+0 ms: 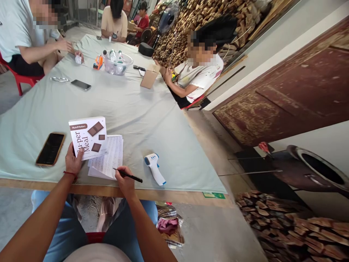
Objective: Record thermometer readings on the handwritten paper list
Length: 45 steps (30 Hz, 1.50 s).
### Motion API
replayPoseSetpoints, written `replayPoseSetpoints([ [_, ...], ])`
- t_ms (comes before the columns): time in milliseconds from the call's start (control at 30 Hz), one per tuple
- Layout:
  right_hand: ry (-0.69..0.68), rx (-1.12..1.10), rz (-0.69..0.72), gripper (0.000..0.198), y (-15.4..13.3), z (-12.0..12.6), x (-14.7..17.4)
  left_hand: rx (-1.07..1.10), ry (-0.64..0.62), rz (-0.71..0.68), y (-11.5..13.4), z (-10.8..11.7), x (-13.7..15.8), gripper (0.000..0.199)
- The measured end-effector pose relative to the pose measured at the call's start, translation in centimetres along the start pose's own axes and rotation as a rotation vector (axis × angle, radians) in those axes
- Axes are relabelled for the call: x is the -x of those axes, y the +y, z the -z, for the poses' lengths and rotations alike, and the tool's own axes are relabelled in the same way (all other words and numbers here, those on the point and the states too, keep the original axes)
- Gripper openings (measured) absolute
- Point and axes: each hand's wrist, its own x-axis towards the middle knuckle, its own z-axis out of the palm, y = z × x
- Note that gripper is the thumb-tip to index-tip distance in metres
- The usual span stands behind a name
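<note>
In my left hand (73,160) is a white box (91,145) printed with brown chocolate pieces and the words "NutriMotion" and "Meal". My thumb lies on its front, and the fingers go behind it. Beneath and beside the box lie handwritten paper sheets (116,156), partly covered by it. My right hand (125,182) grips a black pen (133,177), its tip over the right edge of the sheets. To the right of that hand lies a white and blue infrared thermometer (155,169). A smartphone (51,148) in a brown case rests left of my left hand.
Farther up the cloth-covered table (120,100) are another phone (81,85), a clear basin (128,63) with bottles, an orange tape dispenser (98,62) and a cardboard box (149,77). Several people sit around it. Stacked firewood (294,225) lies at the lower right.
</note>
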Motion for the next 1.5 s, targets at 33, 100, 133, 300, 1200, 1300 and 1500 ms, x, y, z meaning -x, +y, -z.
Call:
replayPoseSetpoints([
  [33,0.000,0.011,-0.006,0.018,0.25,0.04,-0.04,0.000,-0.001,0.004,-0.03,-0.01,0.00,0.058],
  [100,-0.006,0.026,0.004,0.017,0.54,0.13,-0.06,-0.003,-0.002,0.011,-0.11,-0.04,0.02,0.059],
  [133,-0.007,0.030,0.012,0.017,0.60,0.15,-0.03,-0.004,-0.001,0.016,-0.16,-0.06,0.03,0.059],
  [300,-0.014,0.043,0.028,0.019,0.68,-0.03,0.09,0.002,0.004,0.023,-0.36,-0.13,0.09,0.061],
  [1200,-0.033,0.092,0.065,0.019,0.67,0.04,0.14,0.018,0.010,0.016,-0.25,-0.14,0.08,0.060],
  [1300,-0.011,0.077,0.051,0.020,0.70,-0.03,0.13,0.014,0.015,0.018,-0.14,-0.17,0.07,0.059],
  [1500,0.000,0.095,0.056,0.019,0.76,-0.18,0.20,0.024,0.011,0.029,-0.35,-0.21,0.04,0.062],
])
